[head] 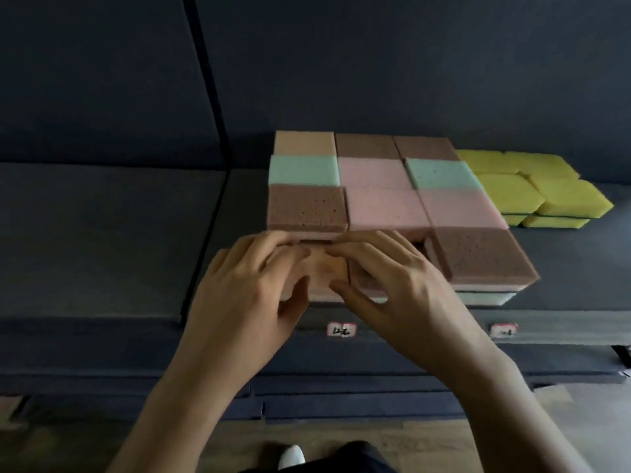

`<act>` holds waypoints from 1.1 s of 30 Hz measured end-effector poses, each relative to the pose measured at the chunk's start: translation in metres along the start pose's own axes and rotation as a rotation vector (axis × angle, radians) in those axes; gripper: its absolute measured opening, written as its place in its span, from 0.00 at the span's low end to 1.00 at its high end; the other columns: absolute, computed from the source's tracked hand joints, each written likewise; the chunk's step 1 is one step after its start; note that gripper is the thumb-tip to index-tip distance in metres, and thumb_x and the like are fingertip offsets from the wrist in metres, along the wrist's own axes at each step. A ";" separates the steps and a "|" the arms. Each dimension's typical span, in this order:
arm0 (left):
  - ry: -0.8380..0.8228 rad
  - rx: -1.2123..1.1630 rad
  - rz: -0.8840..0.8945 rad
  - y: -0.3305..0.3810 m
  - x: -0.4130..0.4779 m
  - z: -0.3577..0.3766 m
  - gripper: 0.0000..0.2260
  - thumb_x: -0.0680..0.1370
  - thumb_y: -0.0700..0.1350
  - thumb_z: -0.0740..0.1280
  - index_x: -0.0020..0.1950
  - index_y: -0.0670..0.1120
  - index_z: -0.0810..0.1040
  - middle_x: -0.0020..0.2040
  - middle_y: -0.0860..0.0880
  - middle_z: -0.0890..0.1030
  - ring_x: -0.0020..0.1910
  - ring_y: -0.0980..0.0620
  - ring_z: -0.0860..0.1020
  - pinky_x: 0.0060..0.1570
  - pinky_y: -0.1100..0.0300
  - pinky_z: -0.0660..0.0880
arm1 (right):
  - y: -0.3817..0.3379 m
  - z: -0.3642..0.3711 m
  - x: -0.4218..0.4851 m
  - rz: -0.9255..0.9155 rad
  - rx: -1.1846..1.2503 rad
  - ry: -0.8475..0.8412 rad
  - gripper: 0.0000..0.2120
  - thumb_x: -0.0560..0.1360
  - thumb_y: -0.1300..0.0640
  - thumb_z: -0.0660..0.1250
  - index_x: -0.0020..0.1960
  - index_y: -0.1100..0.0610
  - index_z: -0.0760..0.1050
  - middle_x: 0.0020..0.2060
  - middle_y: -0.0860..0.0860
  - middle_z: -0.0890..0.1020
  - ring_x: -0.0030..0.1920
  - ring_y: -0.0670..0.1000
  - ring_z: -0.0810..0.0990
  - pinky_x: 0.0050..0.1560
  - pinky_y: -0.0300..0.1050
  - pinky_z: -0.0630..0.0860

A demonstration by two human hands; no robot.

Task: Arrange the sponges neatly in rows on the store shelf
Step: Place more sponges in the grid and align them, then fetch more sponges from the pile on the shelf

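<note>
Grips the peach sponge (324,273) at the front edge of the shelf (102,240) with both hands: left hand (249,285) curled over its left half, right hand (392,278) curled over its right half and over the darker sponge (363,285) touching it. Pinches front to back, with fingertips (273,240) hooked along the back edge and thumbs tucked against the front face. Lies directly under the fingers rather than ahead of them, long axis left to right along the shelf edge, top lower than the brown sponge (307,206) just behind. Leaves a dark gap on the right, beside the brown-topped stack (485,254), nearer the right hand; free left end nearer the left hand. Probably calls next for a short push back and rightward to square the front row, judging by that gap. Looks like soft, open-pored foam in flat, square-edged blocks, likely to squash and spring back under a hard pinch. Shows clear pitting on the brown tops and a finer grain on the pink sponges (386,208) and green sponges (304,170). Differs from the yellow sponges (532,189) well to the right: bevelled corners, a thin dark layer underneath, looser piling. Stands on matte dark shelving, with two small white labels (341,330) on the front lip.
</note>
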State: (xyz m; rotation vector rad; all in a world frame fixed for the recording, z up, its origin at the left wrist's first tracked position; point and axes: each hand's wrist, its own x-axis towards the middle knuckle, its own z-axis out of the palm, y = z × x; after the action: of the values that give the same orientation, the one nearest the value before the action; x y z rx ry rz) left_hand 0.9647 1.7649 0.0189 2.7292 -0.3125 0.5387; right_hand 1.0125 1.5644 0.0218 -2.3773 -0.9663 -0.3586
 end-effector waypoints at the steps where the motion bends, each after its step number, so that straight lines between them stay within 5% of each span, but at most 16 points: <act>1: 0.011 0.026 -0.038 -0.005 -0.006 -0.005 0.14 0.75 0.47 0.66 0.60 0.45 0.79 0.61 0.50 0.77 0.59 0.49 0.76 0.55 0.54 0.73 | -0.006 0.007 0.004 -0.006 0.011 0.000 0.15 0.78 0.51 0.68 0.64 0.52 0.77 0.60 0.46 0.79 0.62 0.48 0.75 0.59 0.47 0.75; 17: 0.030 0.415 -0.717 -0.080 -0.120 -0.074 0.13 0.74 0.50 0.69 0.57 0.48 0.79 0.54 0.52 0.80 0.51 0.49 0.79 0.47 0.53 0.76 | -0.116 0.141 0.092 -0.312 0.266 -0.169 0.16 0.76 0.53 0.71 0.62 0.54 0.77 0.57 0.48 0.81 0.58 0.52 0.79 0.52 0.49 0.79; 33: 0.105 0.511 -0.825 -0.261 -0.220 -0.180 0.15 0.71 0.51 0.71 0.56 0.49 0.80 0.51 0.52 0.80 0.49 0.49 0.80 0.44 0.52 0.78 | -0.301 0.264 0.183 -0.397 0.187 -0.187 0.16 0.73 0.51 0.73 0.59 0.52 0.78 0.55 0.47 0.81 0.55 0.53 0.80 0.46 0.49 0.80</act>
State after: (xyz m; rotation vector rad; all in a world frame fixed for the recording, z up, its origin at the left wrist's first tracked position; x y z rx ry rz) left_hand 0.7794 2.1027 0.0126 2.9125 1.0677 0.5530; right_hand 0.9406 1.9983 0.0004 -2.0697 -1.4963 -0.1815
